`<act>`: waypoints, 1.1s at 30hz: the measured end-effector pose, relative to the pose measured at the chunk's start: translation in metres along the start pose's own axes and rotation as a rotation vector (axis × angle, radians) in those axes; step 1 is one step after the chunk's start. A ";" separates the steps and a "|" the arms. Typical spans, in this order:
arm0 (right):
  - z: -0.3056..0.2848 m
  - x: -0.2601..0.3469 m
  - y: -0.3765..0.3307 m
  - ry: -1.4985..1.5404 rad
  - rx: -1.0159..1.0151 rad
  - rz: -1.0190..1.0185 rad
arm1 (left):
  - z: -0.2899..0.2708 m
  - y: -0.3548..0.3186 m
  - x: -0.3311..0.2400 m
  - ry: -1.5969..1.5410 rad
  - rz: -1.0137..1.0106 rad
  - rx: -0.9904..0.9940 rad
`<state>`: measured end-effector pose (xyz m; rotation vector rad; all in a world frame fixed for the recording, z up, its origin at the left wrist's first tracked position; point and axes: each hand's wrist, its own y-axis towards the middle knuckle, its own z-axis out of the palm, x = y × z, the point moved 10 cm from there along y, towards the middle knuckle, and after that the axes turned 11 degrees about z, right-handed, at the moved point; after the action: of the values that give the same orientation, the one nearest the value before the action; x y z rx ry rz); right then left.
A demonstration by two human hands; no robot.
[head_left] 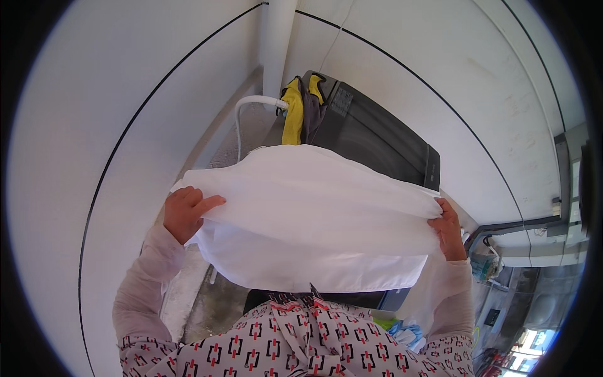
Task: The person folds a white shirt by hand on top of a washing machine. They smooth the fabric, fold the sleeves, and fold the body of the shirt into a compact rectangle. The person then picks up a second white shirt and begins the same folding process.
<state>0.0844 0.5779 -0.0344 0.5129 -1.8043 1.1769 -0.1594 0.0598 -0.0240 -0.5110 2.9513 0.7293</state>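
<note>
A white cloth point(308, 213) is stretched wide between my two hands, in front of my body. My left hand point(186, 210) grips its left edge, with the thumb lying over the fabric. At the opposite edge, my right hand point(448, 229) pinches the cloth between thumb and fingers. The fabric hangs in a fold, its lower layer showing below the upper one. Behind it stands a dark grey top-loading washing machine point(377, 135) with its lid down; the cloth hides much of the machine's front.
A yellow and grey garment point(293, 113) drapes over the washing machine's left corner. Beside it curves a white hose point(251, 99). A white pipe point(277, 56) rises in the wall corner. Blue and white cloth point(407, 333) lies low at the right, near my body. White walls close in on both sides.
</note>
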 end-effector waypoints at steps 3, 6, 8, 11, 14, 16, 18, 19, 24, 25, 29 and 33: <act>0.012 0.006 0.015 -0.681 -0.226 -0.332 | 0.020 0.008 -0.015 -0.051 0.009 0.131; 0.114 0.063 0.007 -0.814 -0.279 -0.614 | 0.021 0.010 -0.023 -0.167 0.010 0.130; 0.208 0.089 -0.005 -0.759 -0.098 -0.765 | 0.035 0.011 -0.020 -0.244 0.009 0.213; 0.295 0.098 0.006 -0.800 -0.133 -0.904 | 0.052 0.005 -0.020 -0.287 0.018 0.293; 0.331 0.093 0.043 -0.906 -0.226 -0.823 | 0.047 0.010 -0.029 -0.234 -0.030 0.274; 0.339 0.082 0.070 -1.000 -0.180 -0.674 | 0.054 0.011 -0.027 -0.226 -0.066 0.351; 0.343 0.076 0.081 -0.974 -0.145 -0.673 | 0.068 -0.001 -0.027 -0.295 -0.063 0.385; 0.343 0.073 0.086 -0.961 -0.131 -0.672 | 0.077 -0.008 -0.027 -0.329 -0.058 0.400; 0.346 0.092 0.053 -0.913 -0.179 -0.907 | 0.048 -0.011 -0.021 -0.484 -0.130 0.254; 0.345 0.103 0.022 -0.898 -0.217 -1.040 | 0.034 -0.017 -0.009 -0.555 -0.167 0.138; 0.349 0.065 -0.026 -1.015 0.054 -1.028 | 0.000 -0.041 0.052 -0.186 -0.296 -0.179; 0.315 0.019 0.010 -1.099 0.079 -0.896 | 0.078 -0.123 0.092 -0.668 -0.631 0.044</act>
<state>-0.0757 0.3080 -0.0702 2.0375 -1.9316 0.2809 -0.2073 -0.0346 -0.1598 -0.9141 2.0207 0.5936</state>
